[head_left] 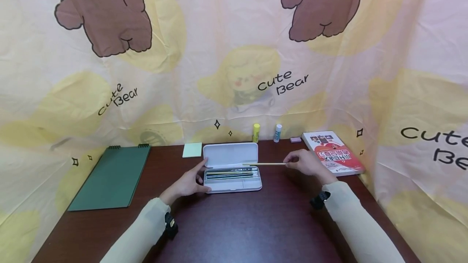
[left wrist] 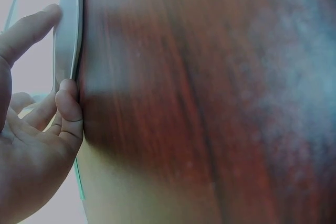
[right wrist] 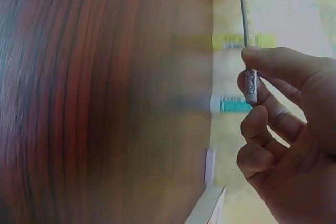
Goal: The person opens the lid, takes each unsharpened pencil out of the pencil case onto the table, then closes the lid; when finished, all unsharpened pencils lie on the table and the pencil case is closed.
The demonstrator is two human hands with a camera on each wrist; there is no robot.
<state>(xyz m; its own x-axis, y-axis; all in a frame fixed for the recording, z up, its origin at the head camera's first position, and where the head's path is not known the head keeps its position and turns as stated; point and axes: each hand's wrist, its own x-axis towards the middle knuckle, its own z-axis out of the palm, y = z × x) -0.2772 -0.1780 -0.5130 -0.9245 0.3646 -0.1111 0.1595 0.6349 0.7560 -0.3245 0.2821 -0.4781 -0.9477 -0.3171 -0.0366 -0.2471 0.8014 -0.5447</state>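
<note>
A white pencil case (head_left: 234, 190) lies on the table with its lid (head_left: 230, 155) raised behind it. Several pencils (head_left: 228, 174) rest side by side in its tray. At the case's left end, my left hand (head_left: 187, 182) grips it, thumb at the front corner and index finger up by the lid; the left wrist view shows these fingers (left wrist: 71, 108) against the case wall. To the right, my right hand (head_left: 305, 162) pinches a pencil (head_left: 268, 164) near its eraser end (right wrist: 251, 94). The pencil stretches level toward the case, its far end in front of the lid.
A green spiral notebook (head_left: 111, 178) lies at left, with a pale sticky-note pad (head_left: 192, 150) behind the case. A yellow highlighter (head_left: 256, 133) and a glue stick (head_left: 278, 133) stand at the back near a pink eraser (head_left: 295, 140). A book (head_left: 334, 155) lies beyond my right hand.
</note>
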